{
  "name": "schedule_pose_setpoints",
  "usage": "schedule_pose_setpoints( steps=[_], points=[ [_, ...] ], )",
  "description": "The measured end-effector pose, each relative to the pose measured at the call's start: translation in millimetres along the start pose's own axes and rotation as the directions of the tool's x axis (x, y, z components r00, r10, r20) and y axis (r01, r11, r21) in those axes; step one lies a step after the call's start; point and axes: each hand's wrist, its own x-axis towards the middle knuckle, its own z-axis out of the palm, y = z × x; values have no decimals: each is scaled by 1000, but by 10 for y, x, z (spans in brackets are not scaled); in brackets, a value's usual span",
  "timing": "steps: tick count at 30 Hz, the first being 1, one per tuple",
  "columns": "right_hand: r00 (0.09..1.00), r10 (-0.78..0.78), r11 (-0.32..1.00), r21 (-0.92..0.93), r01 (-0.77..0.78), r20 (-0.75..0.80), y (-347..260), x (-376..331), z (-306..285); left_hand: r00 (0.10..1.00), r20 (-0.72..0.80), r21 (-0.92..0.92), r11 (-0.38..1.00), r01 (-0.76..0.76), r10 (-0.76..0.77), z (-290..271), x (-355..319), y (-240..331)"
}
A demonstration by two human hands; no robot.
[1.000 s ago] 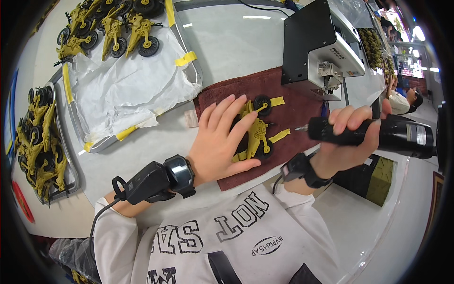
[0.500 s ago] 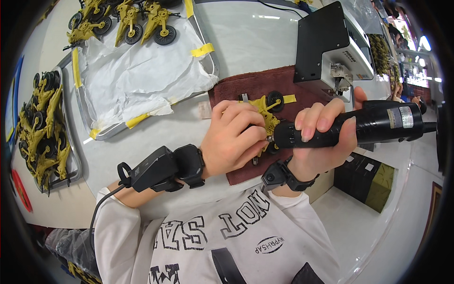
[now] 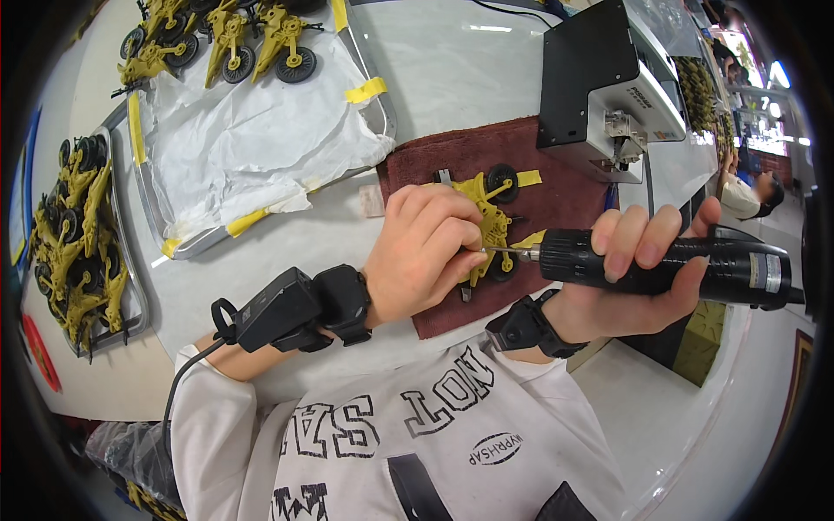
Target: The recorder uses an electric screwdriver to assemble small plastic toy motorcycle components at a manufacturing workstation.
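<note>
My right hand (image 3: 647, 260) is wrapped around a black electric screwdriver (image 3: 578, 262), lying nearly level. Its thin metal bit (image 3: 512, 250) points left across a yellow toy motorcycle (image 3: 493, 227) with black wheels. The toy lies on a dark red cloth (image 3: 556, 174). At the bit's tip, the thumb and forefinger of my left hand (image 3: 426, 247) are pinched together. Whatever they pinch is too small or too hidden to name. The other left fingers curl over the toy's left side and hide part of it.
A black and white machine (image 3: 617, 104) stands at the cloth's far right. Upper left, a paper-lined tray (image 3: 252, 156) holds several toy motorcycles (image 3: 230, 43). Another tray (image 3: 135, 304) at the left is heaped with more. A dark box (image 3: 699, 347) sits lower right. People are in the background.
My right hand has drawn the screwdriver right and slightly nearer me, so its bit now shows and more of the toy is uncovered. My left hand has shifted slightly left, still pinched.
</note>
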Motion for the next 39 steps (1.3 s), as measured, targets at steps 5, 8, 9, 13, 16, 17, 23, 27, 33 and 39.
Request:
schedule_pose_setpoints(
  steps=[5, 8, 9, 13, 16, 17, 23, 27, 33, 39],
  points=[
    [999, 27, 1000, -3, -27, 29, 21, -3, -19, 1000, 1, -12, 1000, 7, -7, 3, -10, -4],
    [999, 36, 999, 20, -37, 41, 21, -6, -21, 1000, 3, -21, 1000, 10, -10, 2, -13, -5],
    [998, 36, 999, 21, -37, 41, 27, -8, -20, 1000, 3, -23, 1000, 11, -11, 0, -16, -7],
    [999, 32, 999, 14, -32, 25, 46, -19, -7, 1000, -2, -29, 1000, -12, 12, 5, -14, -13],
    [999, 33, 999, 21, -33, 0, 75, -58, 0, 999, -26, -33, 999, -22, 21, 7, -22, -24],
    [999, 29, 999, 25, -29, -15, 83, -73, -7, 1000, -11, -8, 1000, -22, 22, -8, -32, -28],
    [998, 42, 998, 50, -44, 52, 31, -78, -34, 997, 10, -13, 997, -72, 72, -10, -18, -18],
    [997, 46, 996, 79, -51, 57, 11, -65, -55, 993, 20, -2, 993, -116, 116, -11, 2, -9],
    [999, 16, 993, 120, -22, 50, 2, -86, -13, 985, 39, -2, 985, -170, 170, -55, -53, -67],
    [954, -288, 923, -241, 301, 87, -5, 255, -52, 964, 261, 306, 952, -24, -60, -34, 23, 110]
  ],
)
